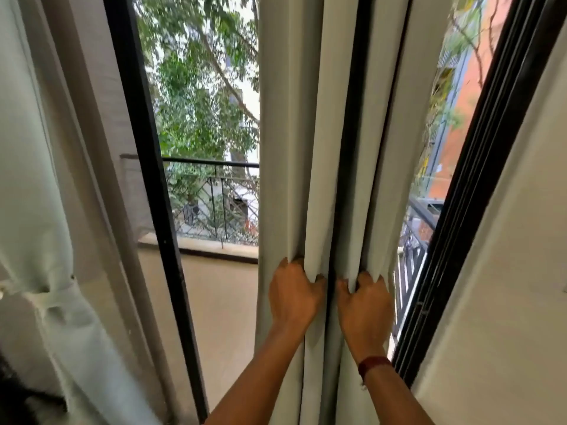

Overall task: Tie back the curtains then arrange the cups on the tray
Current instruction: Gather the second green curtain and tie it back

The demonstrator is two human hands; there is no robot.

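At the far left a pale curtain [46, 210] hangs already gathered, cinched by a fabric tie-back [46, 297] of the same cloth, so that side of the task looks done. Next comes the black door frame [153, 191], and through the glass a balcony railing [214, 164] in front of green trees [199, 87]. Right of the opening hangs the second curtain [288, 133], loose and untied, its long axis running straight up and down from the top of the view to below the forearms. The left hand [293, 294] is curled shut on one vertical pleat of it, fingers tucked into the fold. Just beside it, across a dark gap where a black frame bar [349, 133] shows, the right hand [363, 305] is closed the same way on the neighbouring pleat; a dark red band [372, 363] sits on that wrist. Both hands hold at the same height, backs toward the camera, so the cloth lies directly ahead of each grip and rises above them. Judging by the layout, the pleats need bunching sideways toward the right-hand wall [506, 271], and the right hand is nearer that side. No tie-back for this curtain is visible, nor are any cups or tray, so the second half of the task has not begun.
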